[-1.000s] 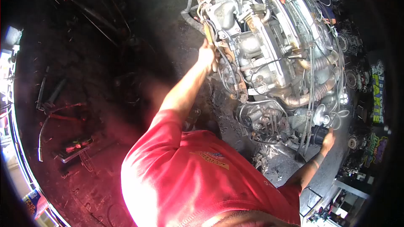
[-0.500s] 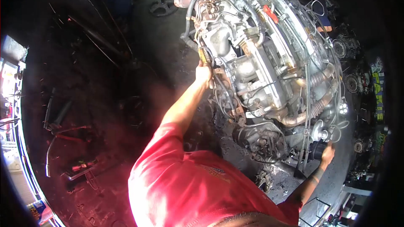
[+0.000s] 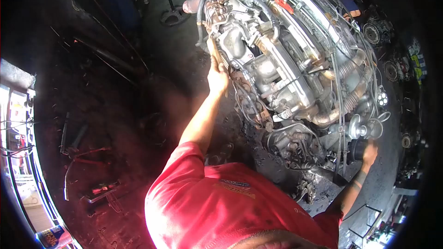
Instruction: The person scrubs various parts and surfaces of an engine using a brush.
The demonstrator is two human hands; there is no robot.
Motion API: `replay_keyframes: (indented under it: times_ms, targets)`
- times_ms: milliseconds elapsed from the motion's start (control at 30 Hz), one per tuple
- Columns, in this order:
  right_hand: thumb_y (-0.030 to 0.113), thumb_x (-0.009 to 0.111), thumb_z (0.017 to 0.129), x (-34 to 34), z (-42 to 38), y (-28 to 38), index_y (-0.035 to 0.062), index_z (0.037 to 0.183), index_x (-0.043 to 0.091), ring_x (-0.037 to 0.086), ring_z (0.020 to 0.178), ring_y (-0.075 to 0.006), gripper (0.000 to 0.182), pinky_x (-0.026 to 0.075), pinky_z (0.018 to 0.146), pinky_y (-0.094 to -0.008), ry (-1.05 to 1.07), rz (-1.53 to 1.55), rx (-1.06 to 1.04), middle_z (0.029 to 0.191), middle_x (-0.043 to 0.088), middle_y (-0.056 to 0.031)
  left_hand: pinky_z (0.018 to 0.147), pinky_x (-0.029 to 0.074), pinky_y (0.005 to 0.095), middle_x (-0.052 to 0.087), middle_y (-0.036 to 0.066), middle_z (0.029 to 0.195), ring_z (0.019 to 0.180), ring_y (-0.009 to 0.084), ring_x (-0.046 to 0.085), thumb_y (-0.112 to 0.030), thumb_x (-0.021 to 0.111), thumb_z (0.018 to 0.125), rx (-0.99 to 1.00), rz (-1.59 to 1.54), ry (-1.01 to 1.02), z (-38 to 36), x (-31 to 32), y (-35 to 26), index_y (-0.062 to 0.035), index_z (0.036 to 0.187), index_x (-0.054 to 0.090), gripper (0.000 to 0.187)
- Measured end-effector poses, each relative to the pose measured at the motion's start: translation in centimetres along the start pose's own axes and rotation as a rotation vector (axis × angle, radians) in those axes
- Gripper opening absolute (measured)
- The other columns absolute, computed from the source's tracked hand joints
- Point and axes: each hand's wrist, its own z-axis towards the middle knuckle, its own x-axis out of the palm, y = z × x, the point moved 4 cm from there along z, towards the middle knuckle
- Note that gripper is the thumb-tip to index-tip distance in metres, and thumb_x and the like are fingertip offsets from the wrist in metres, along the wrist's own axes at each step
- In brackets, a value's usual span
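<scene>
Left hand [image 3: 217,76] grips the engine [image 3: 286,64] mid-frame; right hand [image 3: 369,150] wraps a dark cylinder [image 3: 356,150] lower right. Bracing step; next needs firm twisting.

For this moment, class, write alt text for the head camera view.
A person in a red shirt grips a large engine on a dark, oily floor, left hand on its near edge, right hand at a black part low on it. Tools lie nearby.

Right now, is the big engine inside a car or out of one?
Out: the engine sits on the dark floor, with no car body around it.
</scene>
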Motion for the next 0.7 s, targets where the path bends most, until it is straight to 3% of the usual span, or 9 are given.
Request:
replay_keyframes:
  times_ms: [33, 100, 133, 167, 267, 433, 500, 633, 700]
  targets:
    - [0.045, 0.037, 0.084, 0.3, 0.1, 0.1, 0.0043, 0.118, 0.052, 0.043, 0.114, -0.0385, 0.055, 0.033, 0.094, -0.0415, -0.001, -0.020, -0.067, 0.118, 0.051, -0.0237, 0.081, 0.045, 0.0343, 0.056, 0.023, 0.111, 0.096, 0.0285, 0.060, -0.018, 0.043, 0.090, 0.187, 0.101, -0.132, -1.1, -1.1, -1.5, -0.0079, 0.137, 0.026, 0.051]
    - [0.044, 0.038, 0.083, 0.7, 0.1, 0.0, 0.0046, 0.117, 0.053, 0.044, 0.114, -0.0380, 0.054, 0.033, 0.094, -0.0414, -0.039, 0.014, -0.033, 0.118, 0.051, -0.0232, 0.092, 0.038, 0.0299, 0.044, 0.018, 0.129, 0.113, 0.0215, 0.049, -0.015, 0.042, 0.092, 0.010, -0.073, 0.018, -5.1, -2.2, -3.6, -0.0022, 0.136, 0.026, 0.048]
    - [0.045, 0.039, 0.083, 0.8, 0.2, 0.0, 0.0044, 0.117, 0.053, 0.043, 0.114, -0.0377, 0.055, 0.033, 0.094, -0.0412, -0.042, 0.010, -0.054, 0.118, 0.051, -0.0228, 0.091, 0.038, 0.0294, 0.045, 0.019, 0.128, 0.111, 0.0212, 0.050, -0.015, 0.041, 0.092, 0.220, -0.087, -0.006, -5.1, -1.1, -0.8, -0.0015, 0.136, 0.025, 0.049]
    - [0.045, 0.039, 0.083, 0.7, 0.1, -0.1, 0.0043, 0.116, 0.054, 0.043, 0.115, -0.0373, 0.055, 0.033, 0.094, -0.0411, -0.041, 0.002, -0.077, 0.119, 0.051, -0.0225, 0.080, 0.045, 0.0325, 0.059, 0.019, 0.108, 0.091, 0.0235, 0.060, -0.016, 0.042, 0.091, 0.311, -0.066, -0.074, -4.7, 0.4, 1.6, -0.0087, 0.138, 0.023, 0.052]
    - [0.045, 0.040, 0.082, 0.9, -0.3, 0.4, 0.0039, 0.115, 0.054, 0.044, 0.114, -0.0372, 0.055, 0.034, 0.094, -0.0412, -0.018, -0.025, -0.041, 0.117, 0.052, -0.0220, 0.069, 0.047, 0.0319, 0.063, 0.014, 0.088, 0.071, 0.0182, 0.058, -0.016, 0.042, 0.090, -0.039, -0.078, 0.191, 0.7, 1.3, -0.4, -0.0040, 0.136, 0.026, 0.050]
    - [0.044, 0.041, 0.082, 0.8, 0.5, 0.0, 0.0028, 0.116, 0.054, 0.044, 0.114, -0.0370, 0.055, 0.033, 0.095, -0.0398, -0.005, 0.083, -0.060, 0.118, 0.052, -0.0217, 0.066, 0.047, 0.0323, 0.062, 0.014, 0.087, 0.064, 0.0194, 0.054, -0.017, 0.044, 0.091, 0.019, -0.132, 0.152, -0.9, -1.9, -1.7, -0.0052, 0.138, 0.022, 0.053]
    - [0.044, 0.041, 0.082, 0.1, 0.0, 1.6, 0.0024, 0.115, 0.054, 0.044, 0.114, -0.0371, 0.055, 0.033, 0.095, -0.0393, 0.013, 0.035, -0.028, 0.118, 0.051, -0.0218, 0.094, 0.034, 0.0256, 0.036, 0.018, 0.136, 0.113, 0.0209, 0.045, -0.017, 0.045, 0.091, -0.020, -0.137, 0.145, -5.5, -4.1, -2.6, -0.0043, 0.139, 0.019, 0.056]
    - [0.044, 0.040, 0.082, 0.5, 0.0, 1.0, 0.0016, 0.114, 0.054, 0.044, 0.114, -0.0375, 0.055, 0.033, 0.094, -0.0397, 0.002, 0.070, -0.010, 0.117, 0.052, -0.0225, 0.098, 0.032, 0.0309, 0.035, 0.022, 0.135, 0.123, 0.0276, 0.038, -0.018, 0.042, 0.091, 0.091, -0.093, 0.157, -10.8, -2.1, 1.8, -0.0059, 0.140, 0.015, 0.057]
    - [0.044, 0.040, 0.082, 0.9, 0.4, -0.3, 0.0012, 0.114, 0.054, 0.045, 0.113, -0.0379, 0.056, 0.034, 0.094, -0.0404, -0.010, 0.060, -0.074, 0.117, 0.052, -0.0227, 0.099, 0.032, 0.0304, 0.037, 0.023, 0.133, 0.121, 0.0305, 0.039, -0.017, 0.039, 0.092, -0.070, -0.266, 0.185, -11.9, 1.1, 6.9, -0.0016, 0.139, 0.013, 0.056]
